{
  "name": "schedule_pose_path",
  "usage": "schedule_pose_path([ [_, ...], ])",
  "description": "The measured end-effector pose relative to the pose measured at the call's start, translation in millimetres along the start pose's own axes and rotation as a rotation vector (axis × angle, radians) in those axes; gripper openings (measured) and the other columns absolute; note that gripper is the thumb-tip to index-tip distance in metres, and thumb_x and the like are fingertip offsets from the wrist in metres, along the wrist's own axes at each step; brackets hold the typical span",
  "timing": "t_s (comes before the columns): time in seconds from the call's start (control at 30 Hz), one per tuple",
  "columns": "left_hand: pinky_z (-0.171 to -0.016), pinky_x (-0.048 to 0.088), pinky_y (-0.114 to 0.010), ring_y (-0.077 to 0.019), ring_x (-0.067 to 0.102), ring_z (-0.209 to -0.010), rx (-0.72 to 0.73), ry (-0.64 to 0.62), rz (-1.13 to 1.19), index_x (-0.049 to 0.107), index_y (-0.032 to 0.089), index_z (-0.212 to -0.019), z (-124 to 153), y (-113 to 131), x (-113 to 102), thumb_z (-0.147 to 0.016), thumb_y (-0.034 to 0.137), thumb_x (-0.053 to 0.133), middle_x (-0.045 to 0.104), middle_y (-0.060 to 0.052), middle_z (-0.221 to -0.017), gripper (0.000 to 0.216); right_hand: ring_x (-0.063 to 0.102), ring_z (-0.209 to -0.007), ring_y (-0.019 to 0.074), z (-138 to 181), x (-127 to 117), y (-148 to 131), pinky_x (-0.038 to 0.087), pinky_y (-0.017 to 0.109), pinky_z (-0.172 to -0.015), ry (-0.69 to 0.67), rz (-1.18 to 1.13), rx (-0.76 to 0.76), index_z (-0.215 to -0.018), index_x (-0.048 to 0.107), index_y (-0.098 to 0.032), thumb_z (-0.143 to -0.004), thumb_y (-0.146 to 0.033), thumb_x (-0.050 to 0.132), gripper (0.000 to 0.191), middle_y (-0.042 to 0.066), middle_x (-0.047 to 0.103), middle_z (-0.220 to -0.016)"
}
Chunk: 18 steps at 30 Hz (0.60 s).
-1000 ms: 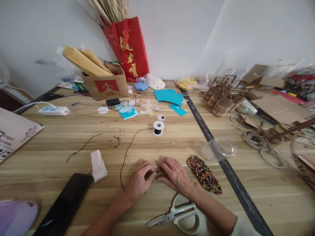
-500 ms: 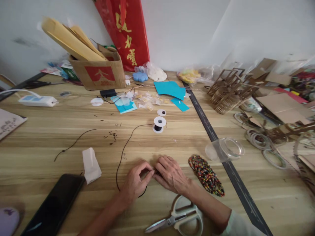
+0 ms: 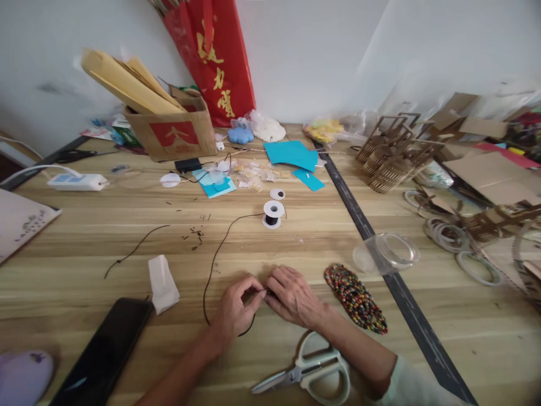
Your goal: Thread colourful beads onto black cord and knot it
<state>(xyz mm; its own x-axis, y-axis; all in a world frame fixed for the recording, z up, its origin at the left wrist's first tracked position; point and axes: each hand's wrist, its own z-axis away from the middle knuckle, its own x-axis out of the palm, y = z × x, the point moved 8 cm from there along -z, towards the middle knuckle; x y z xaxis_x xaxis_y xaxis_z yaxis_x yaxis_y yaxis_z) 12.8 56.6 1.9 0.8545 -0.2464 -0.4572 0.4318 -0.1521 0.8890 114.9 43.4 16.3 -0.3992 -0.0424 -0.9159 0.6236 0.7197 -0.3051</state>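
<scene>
Both hands meet at the near middle of the wooden table (image 3: 296, 248). My left hand (image 3: 235, 307) pinches the black cord (image 3: 215, 259), which curves away across the wood to a small white spool (image 3: 273, 213). My right hand (image 3: 291, 296) is closed against the left fingertips, over a small cluster of beads that its fingers now hide. A flat oval mat of multicoloured beads (image 3: 355, 297) lies just right of my right hand.
White-handled scissors (image 3: 308, 372) lie under my right forearm. A black phone (image 3: 103, 352) and folded white paper (image 3: 162, 283) sit at the left, a clear plastic cup (image 3: 386, 254) on its side at the right. Box, red bag and wooden craft parts crowd the back.
The bead cluster seen between my fingertips a second ago is now covered by my right hand. The cord has formed a loop under my left hand. The camera tilted slightly.
</scene>
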Motion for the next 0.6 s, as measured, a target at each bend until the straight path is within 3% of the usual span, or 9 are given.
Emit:
schedule_pose_path([
  [0.23, -0.063, 0.043, -0.025, -0.0151, 0.055, -0.064, 0.012, 0.001, 0.015, 0.057, 0.017, -0.067, 0, 5, -3, -0.076, 0.022, 0.057, 0.060, -0.001, -0.066, 0.011, 0.050, -0.080, 0.0199, 4, -16, 5, 0.044, 0.032, -0.072, 0.115, -0.226, 0.048, -0.091, 0.051, -0.017, -0.085, -0.033, 0.057, 0.018, 0.006, 0.053, -0.087],
  [0.33, -0.062, 0.042, -0.024, -0.0146, 0.054, -0.063, -0.001, -0.004, 0.053, 0.058, 0.016, -0.068, 1, 7, -5, -0.077, 0.024, 0.057, 0.059, -0.001, -0.066, 0.012, 0.050, -0.074, 0.0166, 8, -28, 16, 0.043, 0.028, -0.065, 0.238, -0.445, 0.105, -0.097, 0.050, -0.016, -0.088, -0.031, 0.051, 0.018, 0.005, 0.052, -0.086],
  [0.47, -0.062, 0.041, -0.023, -0.0141, 0.052, -0.064, -0.015, 0.022, 0.149, 0.058, 0.015, -0.067, 2, 5, -6, -0.077, 0.027, 0.058, 0.058, -0.001, -0.067, 0.015, 0.051, -0.074, 0.0159, 15, -39, 29, 0.043, 0.028, -0.067, 0.392, -0.586, 0.176, -0.092, 0.051, -0.017, -0.091, -0.030, 0.046, 0.014, 0.004, 0.052, -0.081],
  [0.6, -0.062, 0.040, -0.023, -0.0132, 0.051, -0.063, -0.055, 0.004, 0.196, 0.059, 0.015, -0.069, 4, 1, -1, -0.076, 0.029, 0.059, 0.058, -0.001, -0.065, 0.016, 0.053, -0.077, 0.0156, 17, -44, 21, 0.044, 0.027, -0.069, 0.365, -0.634, 0.165, -0.094, 0.053, -0.017, -0.092, -0.031, 0.049, 0.015, 0.004, 0.055, -0.084],
])
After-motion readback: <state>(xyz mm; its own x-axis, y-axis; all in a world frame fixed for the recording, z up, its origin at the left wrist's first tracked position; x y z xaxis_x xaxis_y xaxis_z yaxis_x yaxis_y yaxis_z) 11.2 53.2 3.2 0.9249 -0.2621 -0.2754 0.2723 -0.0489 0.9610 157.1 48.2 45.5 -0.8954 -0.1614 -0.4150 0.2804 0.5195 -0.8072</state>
